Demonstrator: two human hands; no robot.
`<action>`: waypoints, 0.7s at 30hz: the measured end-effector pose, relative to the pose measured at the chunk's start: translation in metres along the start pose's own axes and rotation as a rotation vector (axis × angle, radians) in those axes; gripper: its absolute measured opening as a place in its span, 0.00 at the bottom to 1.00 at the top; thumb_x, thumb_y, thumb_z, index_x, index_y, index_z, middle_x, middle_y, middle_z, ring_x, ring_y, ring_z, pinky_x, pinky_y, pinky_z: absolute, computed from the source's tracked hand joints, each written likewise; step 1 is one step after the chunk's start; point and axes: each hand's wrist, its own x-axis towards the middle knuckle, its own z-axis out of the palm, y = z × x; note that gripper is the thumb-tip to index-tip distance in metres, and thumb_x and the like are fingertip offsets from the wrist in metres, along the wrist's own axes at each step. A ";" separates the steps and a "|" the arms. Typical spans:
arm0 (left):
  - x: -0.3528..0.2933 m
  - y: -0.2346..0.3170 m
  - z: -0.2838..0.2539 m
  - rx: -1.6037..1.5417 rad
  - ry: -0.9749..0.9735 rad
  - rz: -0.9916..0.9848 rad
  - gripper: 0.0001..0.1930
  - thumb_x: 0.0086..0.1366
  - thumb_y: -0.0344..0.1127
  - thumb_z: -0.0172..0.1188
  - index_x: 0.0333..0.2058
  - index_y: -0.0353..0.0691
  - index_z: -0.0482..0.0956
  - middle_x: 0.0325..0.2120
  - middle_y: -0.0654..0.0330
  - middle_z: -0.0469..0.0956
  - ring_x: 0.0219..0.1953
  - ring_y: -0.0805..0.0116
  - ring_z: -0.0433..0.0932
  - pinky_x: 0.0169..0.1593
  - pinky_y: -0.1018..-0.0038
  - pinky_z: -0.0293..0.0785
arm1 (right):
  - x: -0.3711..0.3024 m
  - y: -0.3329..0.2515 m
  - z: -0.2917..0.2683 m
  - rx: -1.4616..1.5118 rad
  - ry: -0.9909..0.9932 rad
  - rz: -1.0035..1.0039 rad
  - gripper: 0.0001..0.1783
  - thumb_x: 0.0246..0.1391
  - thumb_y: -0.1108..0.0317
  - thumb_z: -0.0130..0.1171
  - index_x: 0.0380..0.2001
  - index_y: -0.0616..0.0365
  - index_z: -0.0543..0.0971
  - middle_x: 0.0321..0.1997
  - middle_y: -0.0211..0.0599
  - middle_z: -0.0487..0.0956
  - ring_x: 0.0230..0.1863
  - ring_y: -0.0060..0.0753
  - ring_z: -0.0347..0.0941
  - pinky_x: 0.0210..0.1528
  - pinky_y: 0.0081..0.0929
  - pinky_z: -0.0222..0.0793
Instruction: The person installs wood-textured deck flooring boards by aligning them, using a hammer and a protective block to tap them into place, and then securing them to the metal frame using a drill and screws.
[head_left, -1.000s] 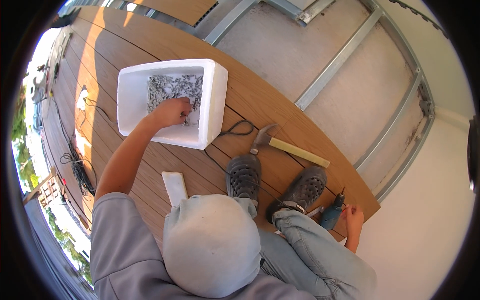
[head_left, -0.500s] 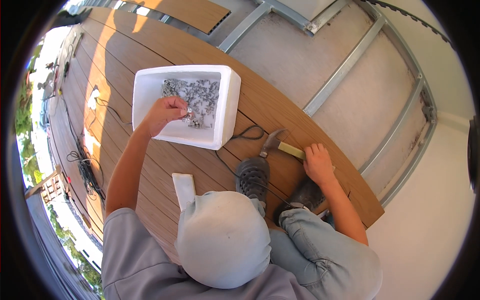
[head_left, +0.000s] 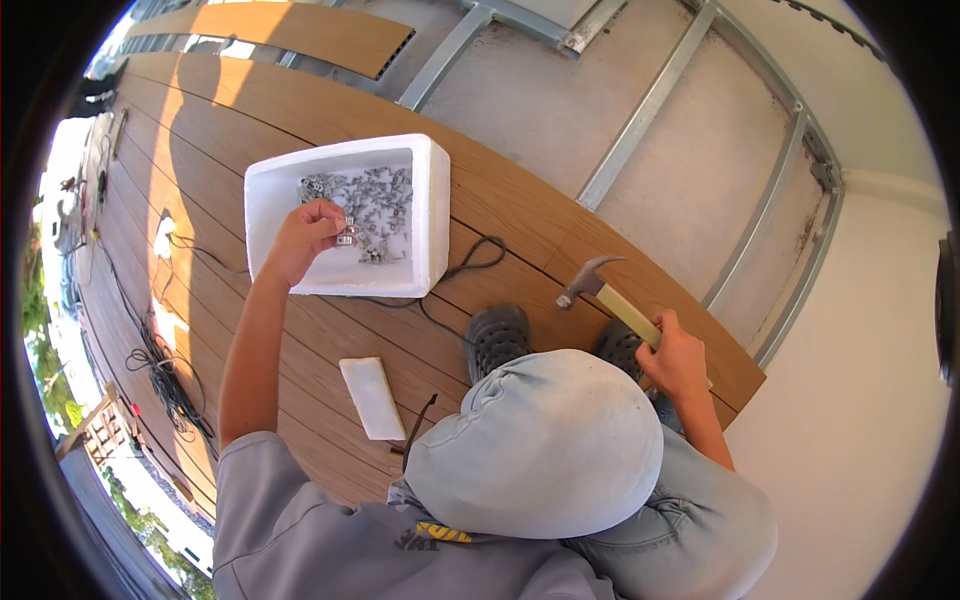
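Note:
My left hand is above a white foam box, its fingertips pinched on a few small shiny metal clips. Many loose grey clips lie on the floor of the box beneath it. On the right, my right hand is wrapped round the yellow-green handle of a claw hammer. The metal hammer head points away from me, up and to the left, over the brown deck boards.
Past the curved deck edge lie bare galvanized steel joists over a concrete floor. A black cable loops beside the box. My black clog, a white slab and a thin dark tool are near my legs. More cable is coiled at left.
My right hand has closed round the hammer handle and drawn the hammer rightward and nearer. My knee has shifted right, uncovering more of the white slab. The left hand still holds clips over the box.

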 end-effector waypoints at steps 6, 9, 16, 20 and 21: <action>0.014 -0.005 -0.025 -0.143 -0.093 -0.024 0.03 0.69 0.30 0.64 0.35 0.40 0.78 0.34 0.63 0.79 0.52 0.60 0.82 0.55 0.61 0.80 | -0.050 0.015 -0.016 0.210 0.200 0.312 0.21 0.48 0.69 0.66 0.45 0.56 0.73 0.35 0.49 0.84 0.35 0.58 0.82 0.41 0.45 0.77; 0.009 0.007 -0.007 -0.251 -0.175 -0.031 0.03 0.69 0.29 0.63 0.37 0.39 0.77 0.37 0.62 0.78 0.49 0.59 0.83 0.55 0.58 0.81 | -0.071 0.033 -0.020 0.334 0.254 0.380 0.20 0.48 0.71 0.65 0.45 0.58 0.74 0.33 0.44 0.84 0.30 0.44 0.82 0.36 0.38 0.77; -0.035 0.042 0.016 -0.118 -0.177 0.108 0.06 0.64 0.23 0.57 0.35 0.43 0.71 0.44 0.62 0.71 0.40 0.69 0.75 0.43 0.69 0.73 | -0.075 0.085 -0.034 0.727 0.299 0.629 0.22 0.50 0.70 0.66 0.49 0.63 0.76 0.31 0.37 0.85 0.20 0.22 0.74 0.24 0.27 0.70; -0.039 0.082 0.061 -0.072 -0.301 0.221 0.07 0.63 0.26 0.59 0.35 0.43 0.70 0.44 0.61 0.72 0.37 0.71 0.73 0.43 0.74 0.71 | -0.086 0.147 -0.077 0.731 0.416 0.659 0.21 0.54 0.66 0.68 0.48 0.64 0.79 0.29 0.38 0.84 0.19 0.24 0.76 0.23 0.27 0.70; -0.036 0.091 0.082 -0.026 -0.338 0.257 0.07 0.62 0.26 0.59 0.35 0.43 0.70 0.43 0.60 0.72 0.37 0.72 0.72 0.42 0.75 0.71 | -0.089 0.171 -0.084 0.641 0.423 0.667 0.20 0.55 0.63 0.68 0.47 0.64 0.80 0.28 0.39 0.83 0.19 0.26 0.76 0.23 0.28 0.70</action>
